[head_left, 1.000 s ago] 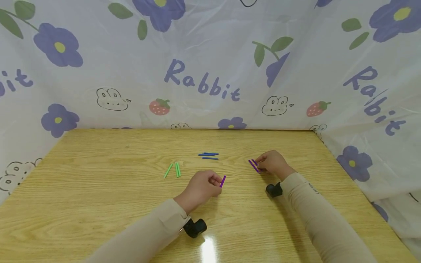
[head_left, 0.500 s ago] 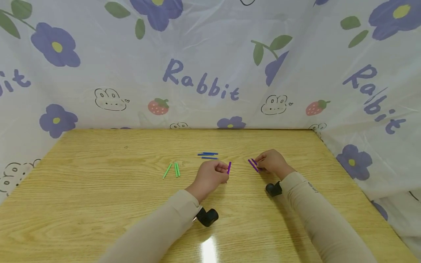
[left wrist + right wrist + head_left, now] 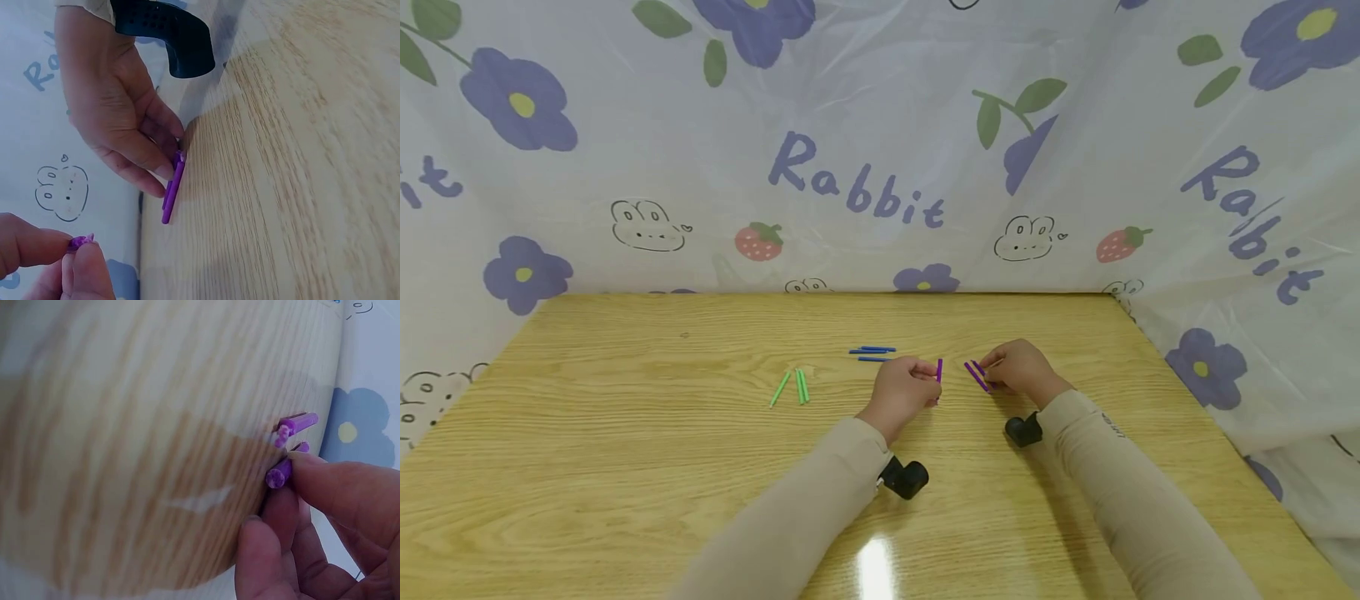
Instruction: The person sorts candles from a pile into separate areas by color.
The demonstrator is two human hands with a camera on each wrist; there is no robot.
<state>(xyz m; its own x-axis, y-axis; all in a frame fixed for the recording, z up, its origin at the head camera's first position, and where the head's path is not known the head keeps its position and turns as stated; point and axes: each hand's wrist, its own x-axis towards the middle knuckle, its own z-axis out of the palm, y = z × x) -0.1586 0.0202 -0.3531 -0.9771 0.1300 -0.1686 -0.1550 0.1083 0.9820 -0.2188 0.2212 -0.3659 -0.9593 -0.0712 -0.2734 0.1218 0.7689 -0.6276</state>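
My left hand (image 3: 904, 393) pinches a thin purple stick (image 3: 939, 370) between thumb and fingers, held nearly upright in the head view. The left wrist view shows this stick (image 3: 80, 242) end-on between the fingertips. To its right, my right hand (image 3: 1021, 367) is low at the table, its thumb and fingers pinching another purple stick (image 3: 277, 475). Alongside lies a further purple stick (image 3: 976, 377), close to the one in my right hand; its whitish, rough end (image 3: 283, 434) shows in the right wrist view.
Several blue sticks (image 3: 872, 352) lie behind my left hand on the wooden table (image 3: 625, 467). Green sticks (image 3: 802, 387) lie to the left. A printed cloth (image 3: 865, 100) hangs behind the table. Each wrist carries a black camera (image 3: 910, 479).
My left hand has moved right and away from me with its purple stick, closer to my right hand. The right hand has stayed practically still beside the purple sticks.
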